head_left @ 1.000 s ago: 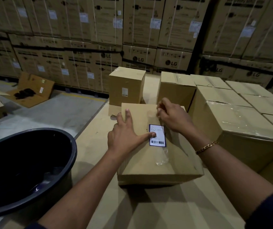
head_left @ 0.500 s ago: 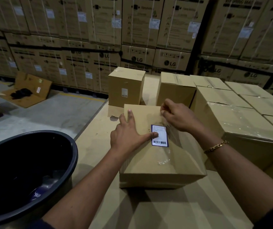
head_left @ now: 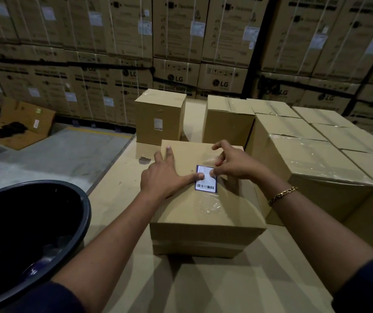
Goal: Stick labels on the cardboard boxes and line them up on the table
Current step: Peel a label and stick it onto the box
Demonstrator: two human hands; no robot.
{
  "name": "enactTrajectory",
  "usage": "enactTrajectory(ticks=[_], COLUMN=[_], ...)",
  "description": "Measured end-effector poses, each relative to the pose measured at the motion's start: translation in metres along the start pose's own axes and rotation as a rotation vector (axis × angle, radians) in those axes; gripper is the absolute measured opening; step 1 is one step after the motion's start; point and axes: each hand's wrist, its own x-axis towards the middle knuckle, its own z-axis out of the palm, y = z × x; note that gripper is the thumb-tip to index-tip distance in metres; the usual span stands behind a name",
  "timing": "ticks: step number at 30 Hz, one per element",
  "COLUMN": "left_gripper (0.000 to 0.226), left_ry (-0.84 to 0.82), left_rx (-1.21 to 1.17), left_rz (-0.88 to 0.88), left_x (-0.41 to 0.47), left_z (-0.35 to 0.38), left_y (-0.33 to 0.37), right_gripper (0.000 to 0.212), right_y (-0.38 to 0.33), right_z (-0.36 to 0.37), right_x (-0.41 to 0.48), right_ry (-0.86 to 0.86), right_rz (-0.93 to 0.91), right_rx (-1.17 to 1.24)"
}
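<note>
brown cardboard box (head_left: 203, 213) flat on the bench (head_left: 226, 285), small rectangular barcode label (head_left: 206, 186) on its glossy taped top, left grip (head_left: 165, 179) spread flat with thumb pressing the label's left edge, right grip (head_left: 233, 166) curled, pinching the label's upper right corner

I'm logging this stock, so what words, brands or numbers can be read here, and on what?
"LG": printed on the stacked cartons at the back.
"WASHING MACHINE": faint, on those same cartons.
The label on the near box: a barcode; its print is too small to read.
The sticker on the far box: too small to read.
The white stickers on the cartons: blurred.
</note>
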Motion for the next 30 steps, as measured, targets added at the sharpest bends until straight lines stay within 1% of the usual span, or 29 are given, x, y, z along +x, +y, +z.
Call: enactTrajectory(ticks=[1, 2, 4, 6, 7, 9, 11, 12, 14, 16, 18, 20, 21, 24, 27, 28, 30], left_gripper=[0.135, 0.134, 0.129, 0.122, 0.118, 0.118, 0.125, 0.128, 0.13, 0.122, 0.111, 0.097, 0.092, 0.086, 0.081, 0.076, 0.068], left_ry=[-0.008, -0.016, -0.023, -0.021, -0.019, -0.021, -0.035, -0.046, -0.062, -0.057, -0.033, -0.015, -0.014, -0.019, -0.013, -0.006, -0.025], left_rx=[0.0, 0.002, 0.006, 0.003, -0.001, -0.009, -0.008, -0.003, 0.01, 0.006, -0.013, -0.035, -0.03, 0.033, 0.03, 0.019, 0.006], left_rz=[-0.002, -0.005, -0.005, -0.005, -0.006, -0.007, -0.007, -0.005, -0.001, 0.003, 0.007, 0.011, 0.014, 0.03, 0.027, 0.029, 0.032], left_x=[0.002, 0.004, 0.008, 0.01, 0.011, 0.012, 0.014, 0.015, 0.016, 0.018, 0.019, 0.022, 0.024, 0.029, 0.034, 0.036, 0.038], left_z=[0.0, 0.0, 0.001, 0.001, 0.001, 0.001, 0.001, 0.001, 0.002, 0.003, 0.004, 0.005, 0.006, 0.008, 0.008, 0.007, 0.002], left_y=[0.0, 0.0, 0.001, 0.002, 0.002, 0.002, 0.001, 0.002, 0.003, 0.003, 0.002, 0.002, 0.001, -0.001, 0.0, 0.001, 0.002], right_gripper=[0.068, 0.063, 0.041, 0.02, 0.012, 0.004, 0.002, 0.005, 0.024, 0.052, 0.07, 0.077, 0.079, 0.084, 0.088, 0.088, 0.088], right_y=[0.0, 0.0, 0.001, 0.002, 0.003, 0.003, 0.001, 0.0, -0.001, -0.001, 0.001, 0.004, 0.006, 0.015, 0.02, 0.021, 0.024], right_z=[0.001, 0.001, 0.003, 0.005, 0.006, 0.006, 0.002, -0.001, -0.007, -0.009, -0.008, -0.006, -0.004, 0.006, 0.014, 0.015, 0.018], right_x=[0.003, 0.005, 0.008, 0.008, 0.008, 0.007, 0.006, 0.004, 0.001, -0.003, -0.005, -0.008, -0.01, -0.021, -0.03, -0.031, -0.03], right_ry=[-0.024, -0.035, -0.008, 0.07, 0.113, 0.178, 0.189, 0.169, 0.101, 0.029, -0.043, -0.109, -0.146, -0.23, -0.188, -0.159, -0.085], right_rz=[0.037, 0.074, 0.118, 0.085, 0.048, -0.002, 0.017, 0.032, 0.059, 0.087, 0.12, 0.156, 0.162, 0.13, 0.101, 0.089, 0.07], right_rx=[0.015, 0.053, 0.108, 0.115, 0.152, 0.298, 0.457, 0.514, 0.564, 0.616, 0.74, 0.826, 0.831, 0.737, 0.589, 0.59, 0.683])
